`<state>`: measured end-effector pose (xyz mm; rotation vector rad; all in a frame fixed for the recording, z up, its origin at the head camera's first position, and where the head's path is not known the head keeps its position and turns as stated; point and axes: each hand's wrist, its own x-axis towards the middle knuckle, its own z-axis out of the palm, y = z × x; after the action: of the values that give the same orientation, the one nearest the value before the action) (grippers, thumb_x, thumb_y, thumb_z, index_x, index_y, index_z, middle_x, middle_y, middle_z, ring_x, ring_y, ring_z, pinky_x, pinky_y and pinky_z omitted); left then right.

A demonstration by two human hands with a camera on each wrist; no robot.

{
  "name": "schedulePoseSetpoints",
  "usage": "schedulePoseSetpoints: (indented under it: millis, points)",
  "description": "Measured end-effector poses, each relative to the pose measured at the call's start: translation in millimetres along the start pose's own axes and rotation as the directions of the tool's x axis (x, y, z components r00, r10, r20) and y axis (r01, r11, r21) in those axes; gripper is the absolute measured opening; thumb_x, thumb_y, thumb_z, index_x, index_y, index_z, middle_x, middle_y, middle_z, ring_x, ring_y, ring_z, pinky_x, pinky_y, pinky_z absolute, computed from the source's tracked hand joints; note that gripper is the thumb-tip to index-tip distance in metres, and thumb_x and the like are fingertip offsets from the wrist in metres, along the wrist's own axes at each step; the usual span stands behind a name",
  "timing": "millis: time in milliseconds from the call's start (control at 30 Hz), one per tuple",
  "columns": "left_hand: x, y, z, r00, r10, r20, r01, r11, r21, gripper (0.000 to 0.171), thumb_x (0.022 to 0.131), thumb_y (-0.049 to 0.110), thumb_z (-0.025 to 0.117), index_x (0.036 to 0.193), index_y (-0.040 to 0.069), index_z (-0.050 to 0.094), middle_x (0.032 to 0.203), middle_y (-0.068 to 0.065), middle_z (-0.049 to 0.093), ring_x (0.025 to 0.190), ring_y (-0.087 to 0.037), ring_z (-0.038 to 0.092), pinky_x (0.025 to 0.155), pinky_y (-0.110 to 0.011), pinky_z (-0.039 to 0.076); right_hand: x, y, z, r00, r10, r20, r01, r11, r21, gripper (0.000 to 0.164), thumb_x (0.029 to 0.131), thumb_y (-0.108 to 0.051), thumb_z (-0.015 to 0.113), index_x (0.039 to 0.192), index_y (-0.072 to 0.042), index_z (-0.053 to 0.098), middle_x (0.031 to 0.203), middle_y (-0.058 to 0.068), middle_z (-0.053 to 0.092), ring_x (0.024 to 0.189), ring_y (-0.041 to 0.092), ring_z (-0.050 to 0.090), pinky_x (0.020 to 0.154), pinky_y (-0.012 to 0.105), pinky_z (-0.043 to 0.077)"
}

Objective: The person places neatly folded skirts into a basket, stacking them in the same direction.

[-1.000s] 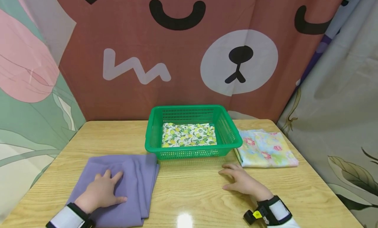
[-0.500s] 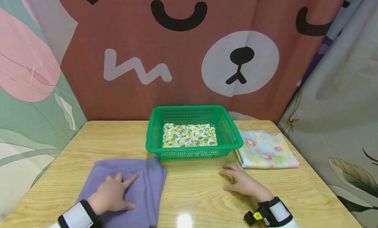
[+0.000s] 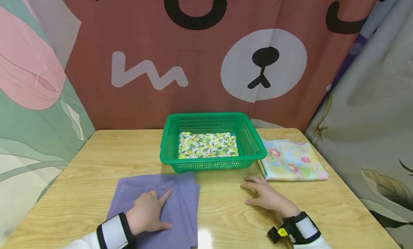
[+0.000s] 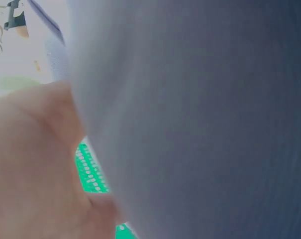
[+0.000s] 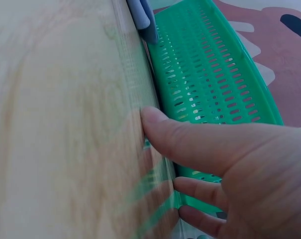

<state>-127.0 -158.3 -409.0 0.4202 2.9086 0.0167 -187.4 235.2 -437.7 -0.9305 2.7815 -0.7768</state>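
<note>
My left hand [image 3: 148, 213] presses down, fingers spread, on a folded purple cloth [image 3: 184, 220] in front of the basket. Up close in the left wrist view, the same purple cloth [image 4: 200, 119] fills most of the picture beside the hand. My right hand [image 3: 267, 197] rests its fingertips on the table and holds nothing; its thumb [image 5: 175, 134] and fingertips touch the wood in the right wrist view. Just behind it lies a folded pastel cloth with pink flowers [image 3: 295, 163], at the table's right.
A green perforated basket [image 3: 213, 165] stands at the back middle of the wooden table [image 3: 77, 191]. Inside it is a folded lemon-print cloth [image 3: 208, 145]. A curtain with a bear print [image 3: 200, 62] hangs behind the table, and a grey leaf-print one [image 3: 371, 134] at the right.
My left hand has slid the purple cloth to the right across the table, closer to the middle. My right hand has stayed nearly still.
</note>
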Motion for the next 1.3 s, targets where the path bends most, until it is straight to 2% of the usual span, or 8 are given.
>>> schedulePoseSetpoints:
  millis: [100,267,500,733,967,1300]
  points:
    - [1.6,7.9,-0.1,1.000,-0.003,-0.028,0.004,1.000,0.025,0.101,0.068,0.066,0.087,0.149,0.012,0.058,0.098,-0.025,0.061,0.085,-0.046,0.065,0.064,-0.056,0.059,1.2,-0.9,-1.1,1.000,0.002,0.008,-0.002,1.000,0.011,0.049,0.089,-0.025,0.083,0.131,-0.003,0.069,0.142,0.029,0.056,0.129,0.056,0.048,0.101,0.069,0.045]
    - [7.3,20.5,-0.5,1.000,-0.015,-0.022,0.016,0.998,0.060,0.101,0.069,0.069,0.085,0.149,0.013,0.059,0.099,-0.024,0.062,0.082,-0.041,0.064,0.059,-0.053,0.059,1.0,-0.8,-2.4,1.000,0.003,0.009,-0.003,1.000,0.011,0.049,0.089,-0.024,0.083,0.131,-0.002,0.069,0.141,0.030,0.056,0.128,0.056,0.047,0.100,0.068,0.046]
    - [17.8,43.8,-0.3,1.000,-0.011,-0.029,0.016,0.979,0.201,0.102,0.070,0.081,0.076,0.150,0.019,0.058,0.106,-0.023,0.066,0.077,-0.034,0.065,0.054,-0.045,0.059,0.7,-0.4,-3.3,1.000,0.023,0.017,-0.023,1.000,0.015,0.050,0.089,-0.024,0.083,0.132,-0.004,0.069,0.142,0.030,0.055,0.130,0.057,0.046,0.100,0.069,0.046]
    - [27.3,64.3,-2.1,1.000,-0.024,-0.004,0.024,0.977,0.213,0.102,0.070,0.084,0.075,0.152,0.025,0.057,0.103,-0.020,0.066,0.079,-0.035,0.065,0.056,-0.046,0.059,0.2,-0.1,-1.1,1.000,0.012,0.009,-0.012,1.000,0.021,0.050,0.089,-0.024,0.083,0.131,-0.002,0.069,0.141,0.030,0.056,0.130,0.057,0.047,0.101,0.069,0.045]
    - [37.7,81.6,-4.1,0.999,-0.030,-0.018,0.034,0.964,0.263,0.102,0.070,0.087,0.071,0.153,0.030,0.055,0.104,-0.017,0.067,0.078,-0.031,0.064,0.057,-0.044,0.059,1.2,-0.5,-0.2,1.000,0.009,0.006,-0.009,1.000,0.018,0.049,0.089,-0.023,0.083,0.131,-0.002,0.069,0.141,0.030,0.056,0.130,0.056,0.047,0.101,0.069,0.045]
    - [48.9,99.8,-4.1,0.999,-0.034,-0.036,0.042,0.968,0.248,0.102,0.069,0.088,0.071,0.154,0.033,0.054,0.109,-0.018,0.068,0.080,-0.034,0.066,0.058,-0.044,0.058,0.9,4.1,0.4,1.000,-0.015,-0.008,0.015,1.000,0.011,0.050,0.088,-0.023,0.084,0.130,-0.001,0.070,0.140,0.031,0.056,0.128,0.058,0.047,0.100,0.071,0.044]
